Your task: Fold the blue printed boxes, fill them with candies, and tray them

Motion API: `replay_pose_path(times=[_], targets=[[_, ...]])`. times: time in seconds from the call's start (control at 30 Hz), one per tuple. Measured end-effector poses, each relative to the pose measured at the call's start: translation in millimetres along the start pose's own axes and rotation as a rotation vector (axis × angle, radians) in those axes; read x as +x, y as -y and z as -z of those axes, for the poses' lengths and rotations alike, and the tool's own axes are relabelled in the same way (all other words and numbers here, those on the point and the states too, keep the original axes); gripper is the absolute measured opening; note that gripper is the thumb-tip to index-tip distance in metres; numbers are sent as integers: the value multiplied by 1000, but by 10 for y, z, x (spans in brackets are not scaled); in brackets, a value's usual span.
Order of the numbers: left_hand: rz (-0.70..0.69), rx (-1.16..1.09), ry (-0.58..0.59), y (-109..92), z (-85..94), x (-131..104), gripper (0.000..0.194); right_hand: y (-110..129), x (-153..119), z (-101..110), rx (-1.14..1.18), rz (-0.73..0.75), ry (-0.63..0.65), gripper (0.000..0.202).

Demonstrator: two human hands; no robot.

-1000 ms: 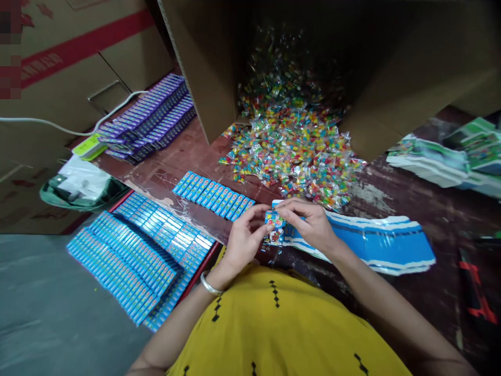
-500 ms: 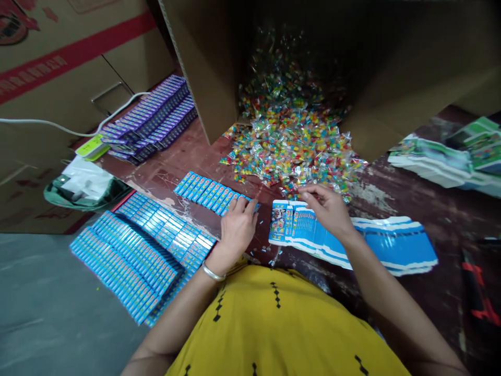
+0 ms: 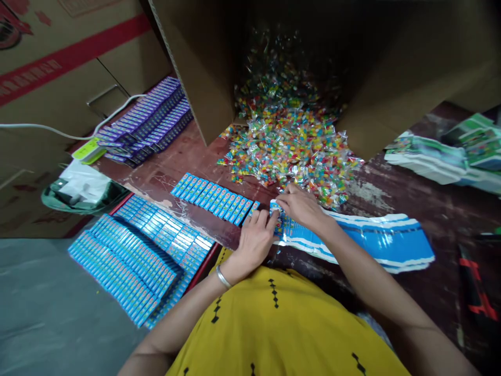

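Note:
A fanned stack of flat blue cartons point(image 3: 376, 237) with white edges runs along the table in front of me. My left hand point(image 3: 255, 239) rests at the stack's left end, its index finger stretched onto the top printed carton point(image 3: 278, 224). Over that same end, my right hand point(image 3: 300, 210) has thumb and fingers pinched together; what lies between them is hidden. To the left, a row of small filled-out blue boxes point(image 3: 213, 197) reaches close to my left fingers. Clear packets of coloured candy point(image 3: 289, 149) spill towards my right hand.
An open cardboard box point(image 3: 213, 83) stands behind the candy heap. Stacked blue boxes point(image 3: 125, 266) lie at left, purple boxes point(image 3: 151, 122) beyond them. A green bag point(image 3: 84, 193), a white cable point(image 3: 47, 129), green cartons point(image 3: 430, 156) and a red-black tool point(image 3: 477, 287) are around.
My left hand has moved right from the row of boxes to the carton stack's end. My right hand has come left and meets it there. One more box shows at the row's right end.

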State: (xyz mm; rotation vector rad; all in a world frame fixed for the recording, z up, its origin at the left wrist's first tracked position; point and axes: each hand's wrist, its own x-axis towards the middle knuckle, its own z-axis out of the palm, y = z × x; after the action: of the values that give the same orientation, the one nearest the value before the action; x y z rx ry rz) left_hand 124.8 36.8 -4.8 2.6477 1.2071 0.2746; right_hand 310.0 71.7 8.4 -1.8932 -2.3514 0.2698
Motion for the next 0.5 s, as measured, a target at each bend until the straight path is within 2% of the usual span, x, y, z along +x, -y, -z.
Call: replay_pose_path(times=[0.1, 0.33, 0.4, 0.5], targets=[[10, -14, 3, 2, -29, 2, 66, 0, -17, 12, 9, 32, -12, 24], [40, -96, -24, -18, -50, -11, 68, -76, -214, 128, 106, 73, -158, 18], [32, -145, -58, -21, -59, -15, 69, -96, -273, 151, 239, 15, -186, 14], [26, -223, -72, -40, -69, -6, 69, -110, -330, 143, 525, -146, -180, 9]])
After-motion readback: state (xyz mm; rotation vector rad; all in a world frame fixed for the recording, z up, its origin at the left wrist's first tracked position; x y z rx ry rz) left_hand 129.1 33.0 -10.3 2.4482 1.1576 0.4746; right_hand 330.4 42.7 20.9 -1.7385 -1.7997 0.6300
